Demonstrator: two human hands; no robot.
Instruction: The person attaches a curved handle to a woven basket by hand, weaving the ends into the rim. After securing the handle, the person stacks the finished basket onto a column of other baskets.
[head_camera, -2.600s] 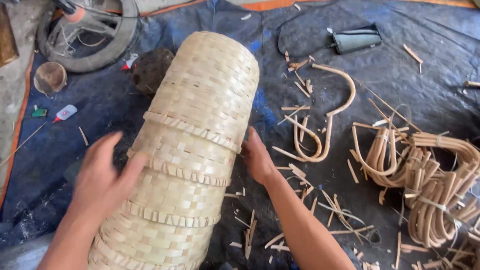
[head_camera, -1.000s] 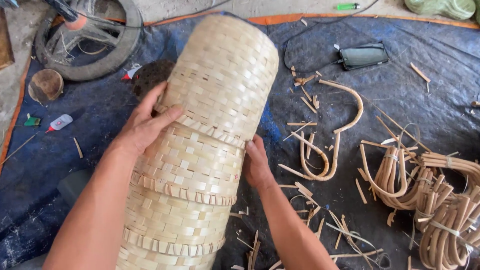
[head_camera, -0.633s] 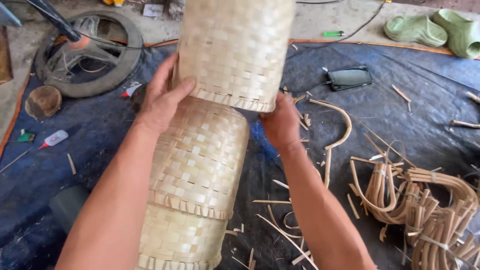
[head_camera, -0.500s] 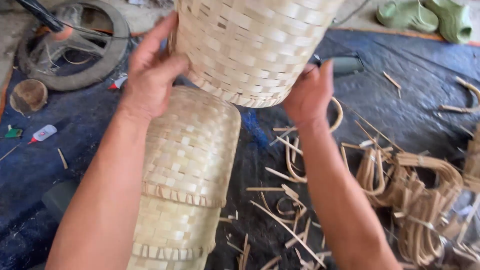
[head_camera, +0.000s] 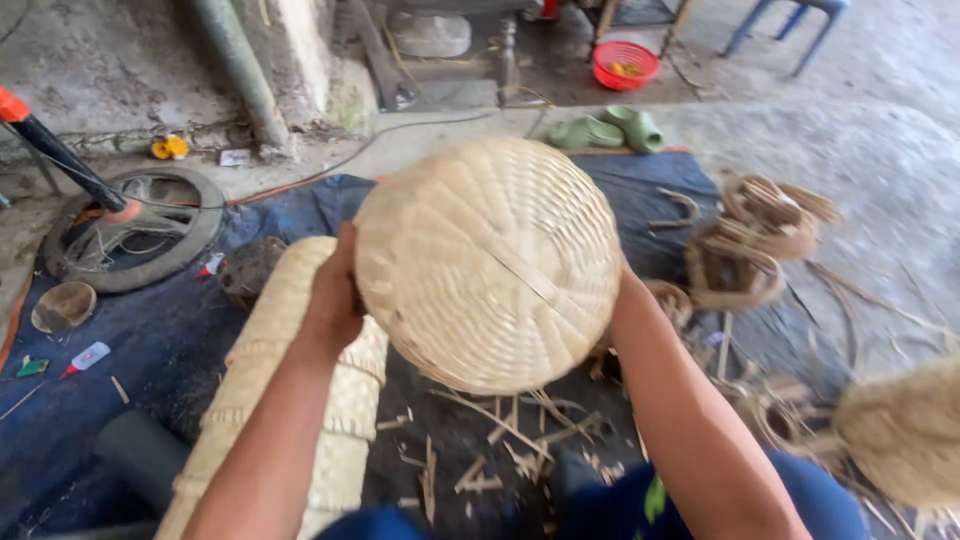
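Observation:
I hold a round woven bamboo basket (head_camera: 490, 262) up in front of me, its flat woven bottom facing the camera. My left hand (head_camera: 335, 295) grips its left side and my right hand (head_camera: 622, 285), mostly hidden behind the rim, grips its right side. Below it lies a stack of nested woven baskets (head_camera: 290, 385) on its side on the blue tarp (head_camera: 130, 380), just under my left forearm.
Bamboo strips and offcuts (head_camera: 500, 440) litter the tarp. Coiled rattan bundles (head_camera: 745, 240) lie at the right, another woven piece (head_camera: 900, 430) at the far right edge. A wheel rim (head_camera: 130, 235), glue bottle (head_camera: 85, 358), green sandals (head_camera: 610, 130) and red basket (head_camera: 625, 65) lie around.
I have lifted the top basket off the nested stack and tipped it so its bottom faces me. The camera view has risen toward the yard behind.

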